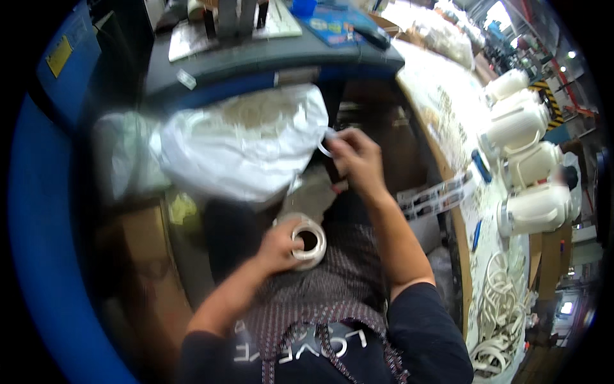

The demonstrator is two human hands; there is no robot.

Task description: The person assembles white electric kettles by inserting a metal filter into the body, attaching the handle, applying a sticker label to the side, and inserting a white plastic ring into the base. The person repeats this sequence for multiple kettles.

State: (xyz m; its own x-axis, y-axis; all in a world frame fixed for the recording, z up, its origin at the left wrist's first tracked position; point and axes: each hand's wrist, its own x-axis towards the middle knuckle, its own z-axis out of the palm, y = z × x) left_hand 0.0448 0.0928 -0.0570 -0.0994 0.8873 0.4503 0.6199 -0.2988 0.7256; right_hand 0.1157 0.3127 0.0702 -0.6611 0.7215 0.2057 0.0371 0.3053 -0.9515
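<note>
Head view: left hand (280, 248) curled round white container (318, 255) over the lap (352, 256), mouth facing up; right hand (357, 159) pinching white curved piece (320, 145), ahead-right of mouth, clearly apart. Container's long axis unclear.

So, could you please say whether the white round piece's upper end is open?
Open: the white round piece in the left hand shows an uncovered dark hole.

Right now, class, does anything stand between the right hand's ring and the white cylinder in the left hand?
Nothing visible blocks the gap between ring and cylinder; the white bag lies left of the right hand.
</note>
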